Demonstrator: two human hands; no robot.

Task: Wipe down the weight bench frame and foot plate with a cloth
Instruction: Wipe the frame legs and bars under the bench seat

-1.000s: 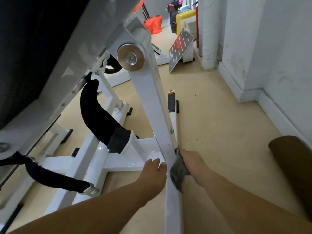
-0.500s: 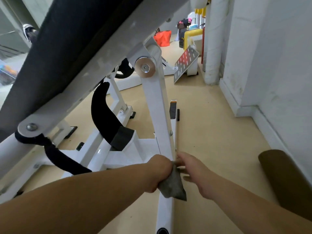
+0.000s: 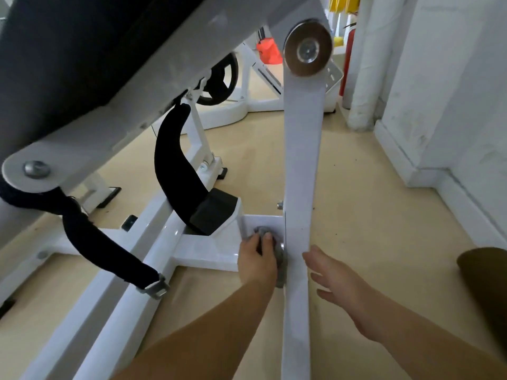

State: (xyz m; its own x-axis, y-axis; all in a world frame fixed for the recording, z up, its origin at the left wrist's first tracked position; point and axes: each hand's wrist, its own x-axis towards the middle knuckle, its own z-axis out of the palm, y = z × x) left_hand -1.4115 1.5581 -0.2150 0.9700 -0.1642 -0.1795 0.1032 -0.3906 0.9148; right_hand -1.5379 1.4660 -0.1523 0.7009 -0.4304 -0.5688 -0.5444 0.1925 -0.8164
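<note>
While my left hand (image 3: pixel 256 260) wads the limp-looking cloth (image 3: pixel 281 267) against the stiff frame (image 3: pixel 301 160) at lower centre, my right hand (image 3: pixel 338 282) hovers spread, empty.

Crumpled grey cloth (image 3: pixel 280 259) (partly hidden) low against the white frame upright (image 3: pixel 300 160)

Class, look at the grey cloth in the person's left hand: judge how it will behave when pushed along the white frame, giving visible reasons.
Probably floppy: the grey cloth bunches into folds under the left hand. Likely light, since a few curled fingers hold it. It should mould to the white frame rather than roll or tip.
</note>
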